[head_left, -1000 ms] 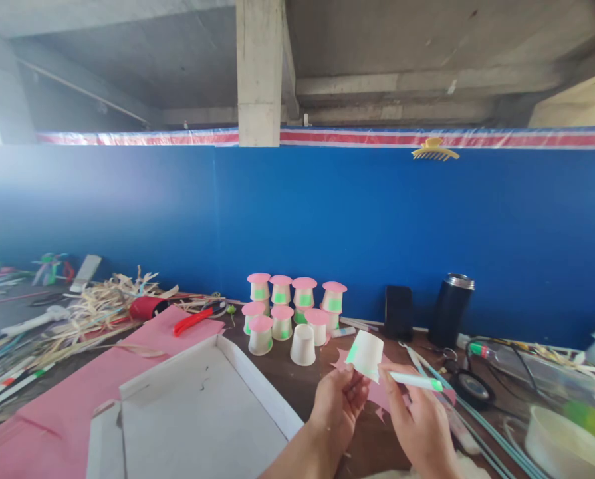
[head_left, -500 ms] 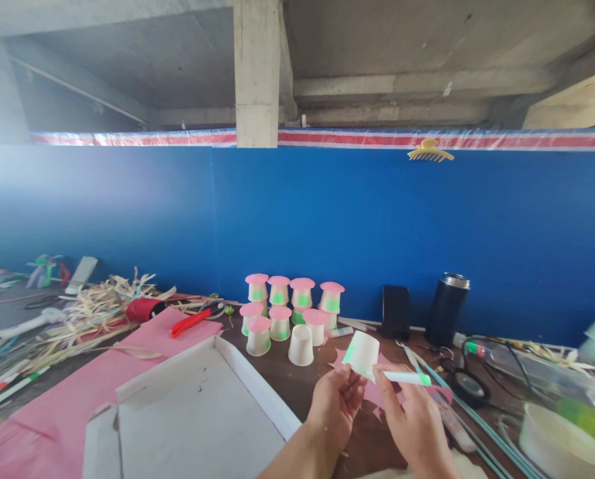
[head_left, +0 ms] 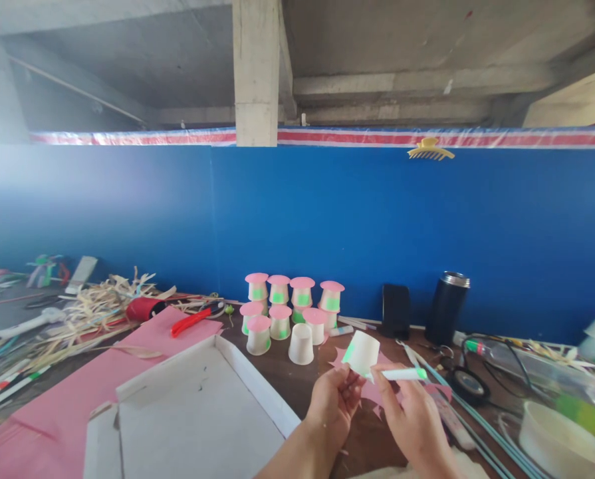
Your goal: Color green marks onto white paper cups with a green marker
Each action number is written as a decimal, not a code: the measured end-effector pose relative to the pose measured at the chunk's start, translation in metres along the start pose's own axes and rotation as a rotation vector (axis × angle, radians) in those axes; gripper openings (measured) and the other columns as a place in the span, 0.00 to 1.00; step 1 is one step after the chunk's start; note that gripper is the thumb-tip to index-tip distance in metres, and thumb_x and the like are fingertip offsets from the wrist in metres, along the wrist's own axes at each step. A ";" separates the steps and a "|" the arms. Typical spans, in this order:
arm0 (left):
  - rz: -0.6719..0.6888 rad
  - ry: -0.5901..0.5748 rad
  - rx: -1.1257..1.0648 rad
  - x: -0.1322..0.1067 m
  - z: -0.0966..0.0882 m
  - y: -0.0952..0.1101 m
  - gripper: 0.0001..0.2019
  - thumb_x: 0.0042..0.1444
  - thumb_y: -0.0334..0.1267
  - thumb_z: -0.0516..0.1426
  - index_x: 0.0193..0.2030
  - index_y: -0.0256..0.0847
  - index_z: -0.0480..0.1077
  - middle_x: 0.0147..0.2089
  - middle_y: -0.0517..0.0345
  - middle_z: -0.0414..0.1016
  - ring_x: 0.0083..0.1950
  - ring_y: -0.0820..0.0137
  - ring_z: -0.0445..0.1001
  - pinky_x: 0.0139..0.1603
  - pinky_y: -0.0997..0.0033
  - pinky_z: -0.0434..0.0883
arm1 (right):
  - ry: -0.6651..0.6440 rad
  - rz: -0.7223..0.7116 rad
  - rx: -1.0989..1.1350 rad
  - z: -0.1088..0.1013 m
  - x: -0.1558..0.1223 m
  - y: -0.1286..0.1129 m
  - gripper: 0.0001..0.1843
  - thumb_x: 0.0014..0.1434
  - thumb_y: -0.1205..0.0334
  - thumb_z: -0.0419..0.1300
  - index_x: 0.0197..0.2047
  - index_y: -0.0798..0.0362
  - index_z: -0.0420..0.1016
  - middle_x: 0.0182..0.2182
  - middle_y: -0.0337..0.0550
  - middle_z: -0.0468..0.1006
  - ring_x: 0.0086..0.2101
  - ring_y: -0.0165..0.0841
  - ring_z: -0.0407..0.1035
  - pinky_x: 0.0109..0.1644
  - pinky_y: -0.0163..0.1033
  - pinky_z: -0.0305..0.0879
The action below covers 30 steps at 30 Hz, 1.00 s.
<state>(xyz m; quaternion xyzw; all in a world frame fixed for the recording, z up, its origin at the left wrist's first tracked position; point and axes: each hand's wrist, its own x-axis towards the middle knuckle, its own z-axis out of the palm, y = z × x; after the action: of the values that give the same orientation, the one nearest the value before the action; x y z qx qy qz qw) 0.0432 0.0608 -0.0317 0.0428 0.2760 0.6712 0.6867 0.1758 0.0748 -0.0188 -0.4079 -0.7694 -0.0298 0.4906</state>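
Note:
My left hand (head_left: 333,402) pinches the rim of a small white paper cup (head_left: 361,353) held upside down and tilted, with a green patch on its left side. A white marker with a green end (head_left: 399,374) lies in the closed fingers of my right hand (head_left: 413,418), its tip against the cup's lower edge. Under both hands a pink paper scrap (head_left: 377,392) lies on the brown table. Behind them stands a plain white upturned cup (head_left: 302,344) and a group of several cups with pink tops and green patches (head_left: 287,306).
A shallow white cardboard tray (head_left: 197,406) lies at the front left on pink paper (head_left: 52,412). Straw strips, red pliers (head_left: 192,320) and pens clutter the left. A black flask (head_left: 445,307), phone (head_left: 395,311), tape roll, thin rods and a white bowl (head_left: 561,444) crowd the right, before a blue wall.
The marker has slid a little to the left along the cup's lower edge, with my right hand following. My left hand keeps the cup almost still.

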 end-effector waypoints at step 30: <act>0.045 -0.059 0.024 -0.005 0.006 0.001 0.06 0.49 0.31 0.59 0.33 0.29 0.70 0.30 0.49 0.75 0.31 0.71 0.76 0.35 0.76 0.73 | 0.100 -0.020 -0.027 -0.008 0.002 -0.007 0.15 0.61 0.52 0.50 0.38 0.52 0.73 0.36 0.47 0.78 0.38 0.39 0.73 0.43 0.42 0.68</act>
<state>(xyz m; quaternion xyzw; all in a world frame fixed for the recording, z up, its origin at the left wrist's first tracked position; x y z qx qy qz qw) 0.0448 0.0578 -0.0249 0.0769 0.2623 0.6815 0.6788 0.1763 0.0675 -0.0107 -0.4047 -0.7476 -0.0655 0.5224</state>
